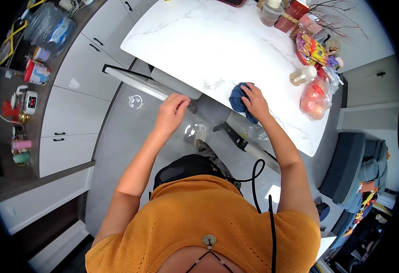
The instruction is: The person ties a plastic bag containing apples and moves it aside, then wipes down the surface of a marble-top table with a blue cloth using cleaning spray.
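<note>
A crumpled dark blue cloth [238, 99] lies at the near edge of the white marble-patterned table [186, 41], part of it hanging over the edge. My right hand [255, 101] is on the cloth, its fingers bent over it and pressing it to the tabletop. Left of the cloth and lower, my left hand [172, 113] is held at the end of a white chair back with dark trim [136, 82]. Its fingers are curled together, and whatever may be inside them is hidden.
Bagged red fruit [315, 98], a pale lidded jug [302, 75], snack packs [313, 48] and a clear bottle [271, 12] crowd the table's right side. A second chair back [254, 150] stands close by my right arm. Cabinets [79, 75] line the left.
</note>
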A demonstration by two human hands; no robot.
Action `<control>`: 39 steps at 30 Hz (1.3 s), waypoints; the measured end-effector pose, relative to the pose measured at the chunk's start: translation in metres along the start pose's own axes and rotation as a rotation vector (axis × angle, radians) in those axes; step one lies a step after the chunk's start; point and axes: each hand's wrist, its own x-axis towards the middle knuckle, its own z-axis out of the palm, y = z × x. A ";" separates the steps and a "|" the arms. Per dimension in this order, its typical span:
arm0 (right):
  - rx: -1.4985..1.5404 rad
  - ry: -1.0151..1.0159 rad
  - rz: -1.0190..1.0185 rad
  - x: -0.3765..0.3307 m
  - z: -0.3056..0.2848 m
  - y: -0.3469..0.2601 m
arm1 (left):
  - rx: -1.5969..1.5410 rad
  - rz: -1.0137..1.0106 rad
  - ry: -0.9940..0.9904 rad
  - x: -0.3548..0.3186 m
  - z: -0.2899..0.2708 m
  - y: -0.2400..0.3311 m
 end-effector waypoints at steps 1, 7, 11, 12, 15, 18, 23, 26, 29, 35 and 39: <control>0.011 -0.032 0.002 0.004 0.008 0.004 | 0.016 -0.011 0.014 0.012 -0.004 -0.002; -0.020 -0.305 -0.078 -0.005 0.030 0.021 | 0.158 -0.076 0.050 0.063 -0.029 -0.047; -0.080 -0.384 -0.132 0.009 0.032 0.012 | 0.153 -0.156 -0.004 0.078 -0.035 -0.065; -0.080 -0.398 -0.148 0.014 0.035 0.010 | 0.137 -0.159 -0.019 0.083 -0.035 -0.072; -0.083 -0.423 -0.195 0.030 0.044 -0.003 | 0.124 -0.191 -0.044 0.094 -0.043 -0.088; -0.082 -0.418 -0.224 0.055 0.060 -0.028 | 0.091 -0.141 -0.037 0.107 -0.056 -0.100; -0.086 -0.351 -0.168 0.104 0.098 -0.078 | 0.027 -0.154 -0.047 0.132 -0.092 -0.126; -0.101 -0.306 -0.140 0.142 0.124 -0.109 | 0.012 -0.175 -0.064 0.141 -0.126 -0.145; -0.086 -0.264 -0.141 0.184 0.153 -0.142 | 0.053 -0.124 -0.042 0.145 -0.167 -0.170; -0.130 -0.214 -0.118 0.268 0.212 -0.206 | 0.028 -0.098 -0.027 0.146 -0.219 -0.208; -0.149 -0.179 -0.086 0.309 0.240 -0.238 | 0.008 -0.095 -0.018 0.149 -0.228 -0.234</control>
